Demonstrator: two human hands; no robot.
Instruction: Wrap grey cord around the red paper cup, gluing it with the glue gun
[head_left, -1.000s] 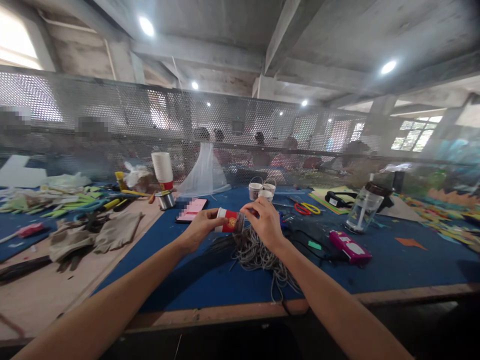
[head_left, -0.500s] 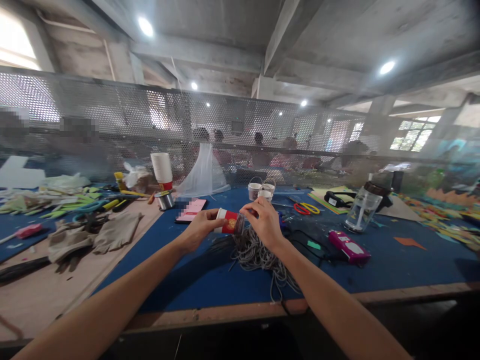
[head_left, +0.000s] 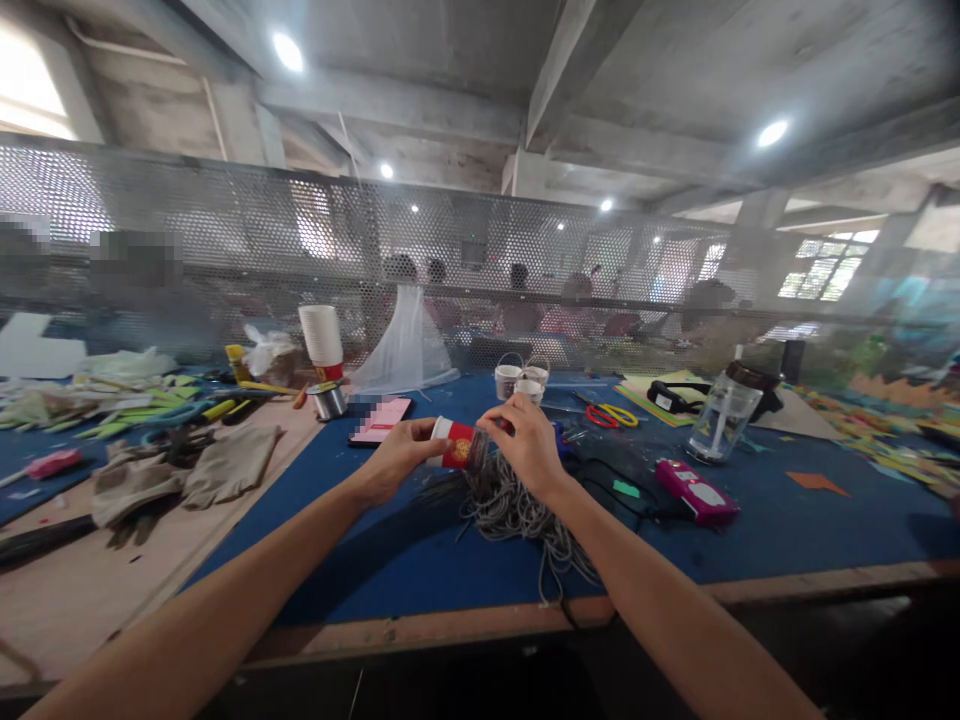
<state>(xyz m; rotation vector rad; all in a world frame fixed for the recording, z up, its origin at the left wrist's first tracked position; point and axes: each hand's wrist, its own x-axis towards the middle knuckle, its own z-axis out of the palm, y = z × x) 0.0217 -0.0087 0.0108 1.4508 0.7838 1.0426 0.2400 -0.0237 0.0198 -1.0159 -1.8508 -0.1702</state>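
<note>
With our left hand (head_left: 397, 462) we hold the red-and-white paper cup (head_left: 456, 450), which is lying sideways in the air above the blue mat (head_left: 337, 580); the thumb and the fingers are closed on it near its white end. The other end looks dark grey. Just beside this end is our right hand (head_left: 517, 440), with thumb and fingertips brought near together; whether they pinch something, we cannot tell. Under it we have a loose heap of grey cord (head_left: 514, 505). Beyond our hands we see a phone (head_left: 382, 420) and small white buckets (head_left: 508, 383).
</note>
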